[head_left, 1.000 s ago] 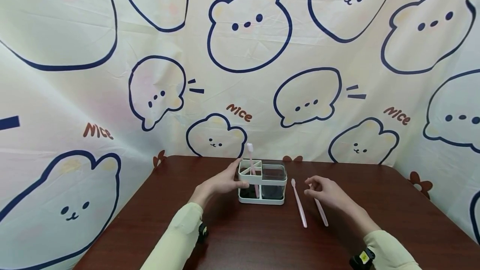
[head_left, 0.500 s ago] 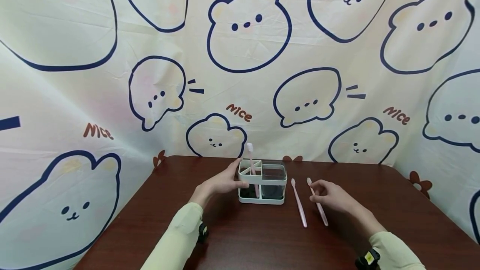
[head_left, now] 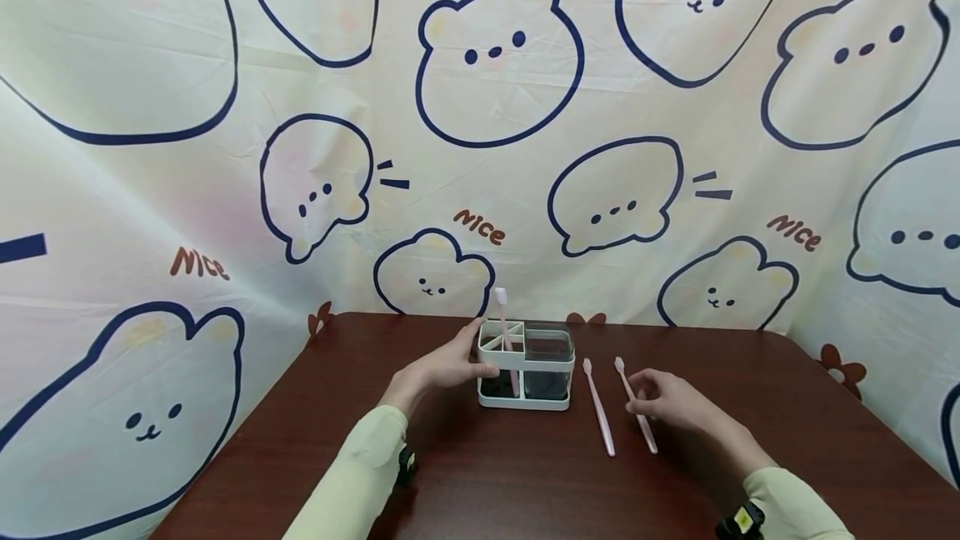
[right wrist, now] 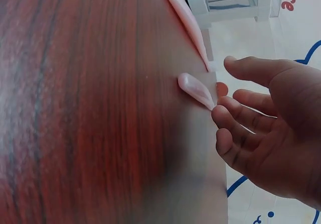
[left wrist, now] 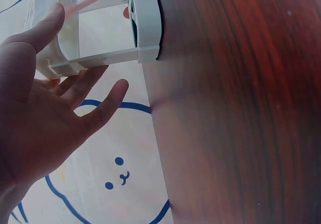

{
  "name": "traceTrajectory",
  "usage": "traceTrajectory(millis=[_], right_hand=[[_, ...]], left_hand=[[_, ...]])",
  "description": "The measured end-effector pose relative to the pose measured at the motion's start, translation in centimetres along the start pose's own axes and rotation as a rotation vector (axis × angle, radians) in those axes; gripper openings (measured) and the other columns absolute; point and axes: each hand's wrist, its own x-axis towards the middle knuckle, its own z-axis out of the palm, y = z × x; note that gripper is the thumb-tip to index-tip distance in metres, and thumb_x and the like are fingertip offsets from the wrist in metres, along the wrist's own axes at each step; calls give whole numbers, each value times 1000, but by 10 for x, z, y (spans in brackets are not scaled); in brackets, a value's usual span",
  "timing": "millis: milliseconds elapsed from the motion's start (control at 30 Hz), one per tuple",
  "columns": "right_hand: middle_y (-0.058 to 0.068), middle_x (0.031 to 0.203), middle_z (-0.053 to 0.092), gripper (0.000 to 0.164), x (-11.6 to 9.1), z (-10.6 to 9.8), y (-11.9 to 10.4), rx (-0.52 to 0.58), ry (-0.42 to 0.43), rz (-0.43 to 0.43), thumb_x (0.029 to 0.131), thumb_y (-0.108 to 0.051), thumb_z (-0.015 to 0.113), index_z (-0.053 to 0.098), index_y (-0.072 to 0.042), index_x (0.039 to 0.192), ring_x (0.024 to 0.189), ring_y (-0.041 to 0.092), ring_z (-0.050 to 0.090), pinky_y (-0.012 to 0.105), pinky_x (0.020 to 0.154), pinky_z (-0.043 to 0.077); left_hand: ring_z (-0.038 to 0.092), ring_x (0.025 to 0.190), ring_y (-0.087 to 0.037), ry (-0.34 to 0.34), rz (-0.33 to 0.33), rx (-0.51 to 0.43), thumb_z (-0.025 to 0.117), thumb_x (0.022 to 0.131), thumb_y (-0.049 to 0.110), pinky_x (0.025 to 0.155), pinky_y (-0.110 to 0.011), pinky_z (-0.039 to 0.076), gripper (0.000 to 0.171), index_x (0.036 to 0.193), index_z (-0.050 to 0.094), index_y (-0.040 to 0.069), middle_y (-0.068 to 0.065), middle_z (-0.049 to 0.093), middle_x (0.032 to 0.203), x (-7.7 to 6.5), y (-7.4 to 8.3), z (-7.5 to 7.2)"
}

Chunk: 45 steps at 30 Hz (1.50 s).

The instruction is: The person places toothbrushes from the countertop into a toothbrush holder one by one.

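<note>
My left hand (head_left: 446,363) grips the left side of a white toothbrush holder (head_left: 545,367), its thumb in front and fingers behind, as the left wrist view shows. A pink toothbrush (head_left: 501,298) stands upright in the holder's left part, bristles up. To the right, two pink toothbrushes lie on the table: a nearer-to-holder toothbrush (head_left: 598,407) and an outer toothbrush (head_left: 647,435). Over the outer one hovers my right hand (head_left: 678,402), hiding its middle. In the right wrist view, thumb and loosely bent fingers stand apart, with nothing held between them.
The dark brown table (head_left: 480,473) reaches back to a cream curtain (head_left: 495,107) printed with blue-outlined animals. A dark clear-walled compartment (head_left: 547,345) forms the holder's right half.
My right hand has moved toward me and slightly right along the outer toothbrush, uncovering its head. The left hand, the holder and the toothbrushes keep their places.
</note>
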Motion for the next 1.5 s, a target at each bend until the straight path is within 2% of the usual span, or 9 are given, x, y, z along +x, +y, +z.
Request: traceTrajectory(millis=[233,467,733,1100,1500], right_hand=[[7,84,57,52,0,-2,8,45,-29,18,89,-22,74,54,5,129,66,21,55,30,53,45],[6,81,57,51,0,-1,10,18,-50,43,89,-24,73,55,5,128,62,19,54,30,50,46],[5,77,57,46,1,5,11,-38,-10,82,86,-21,76,60,4,121,58,17,53,31,48,45],[5,72,60,42,4,8,7,-61,8,142,84,-20,77,63,4,116,57,16,55,30,48,46],[9,73,60,49,2,10,2,2,17,141,85,-11,72,54,12,125,57,17,59,33,49,53]], left_hand=[[31,140,-32,-2,-8,6,72,91,31,117,-62,24,94,160,10,19,-14,22,159,0,1,0],[31,141,-32,2,-17,12,72,91,33,118,-61,24,95,160,10,17,-14,21,160,1,0,-1],[29,143,-32,-4,-18,10,72,90,35,118,-61,23,96,160,9,18,-13,19,162,2,0,1],[32,141,-30,4,3,25,72,91,32,118,-58,26,94,160,11,17,-15,23,159,2,0,0],[27,145,-30,4,-9,26,73,90,35,118,-59,23,96,160,9,19,-13,19,162,0,0,0]])
